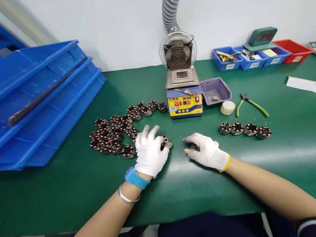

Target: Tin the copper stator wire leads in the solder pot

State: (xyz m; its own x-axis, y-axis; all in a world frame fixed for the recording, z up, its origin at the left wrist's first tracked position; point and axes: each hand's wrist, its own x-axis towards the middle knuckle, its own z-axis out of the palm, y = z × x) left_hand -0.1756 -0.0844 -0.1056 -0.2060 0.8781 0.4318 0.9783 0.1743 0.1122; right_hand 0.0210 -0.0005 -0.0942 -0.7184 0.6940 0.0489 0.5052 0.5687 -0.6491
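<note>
My left hand [151,151], in a white glove, has a copper-wound motor stator [164,140] at its thumb and forefinger; the other fingers stretch forward. A large group of similar stators [105,131] stands just left of it. To the right, my gloved right hand [206,150] rests low over the table with its fingers curled around a small dark thing [193,147], mostly hidden by the glove. Beyond that hand, several stators [244,129] stand in a short row. More of them form a line reaching the solder pot [185,102], whose display is lit.
A purple tray [216,90], a round pale pad stack [227,108] and green-handled cutters [250,105] lie right of the pot. Small blue bins [228,64] and a red bin [293,50] line the wall. Large blue crates [34,109] lean in from the left. A grey duct [172,3] hangs behind.
</note>
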